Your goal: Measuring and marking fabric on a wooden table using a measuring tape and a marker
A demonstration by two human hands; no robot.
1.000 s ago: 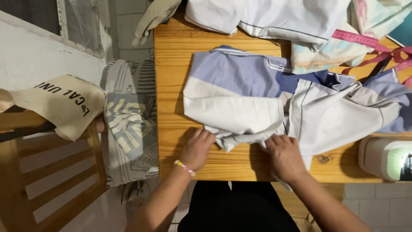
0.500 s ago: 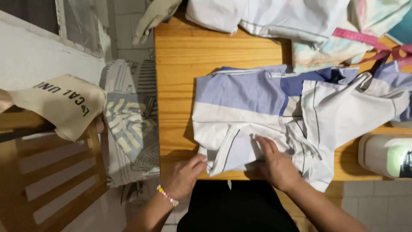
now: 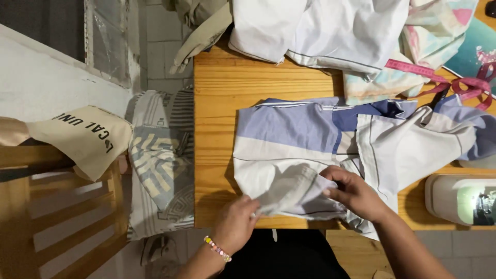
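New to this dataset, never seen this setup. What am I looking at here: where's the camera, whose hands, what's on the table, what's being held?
There is no machine: a person works with two bare hands. The single picture comes from a camera worn on the person's head, looking straight down.

The left hand, with a beaded bracelet at the wrist, and the right hand both pinch a fold of a blue and white shirt at its near edge. The shirt lies spread on a wooden table.

At the far edge sit a pile of white cloth and a pink measuring tape. A white appliance stands at the right. To the left, off the table, are a wooden chair with a beige bag and patterned grey fabric.
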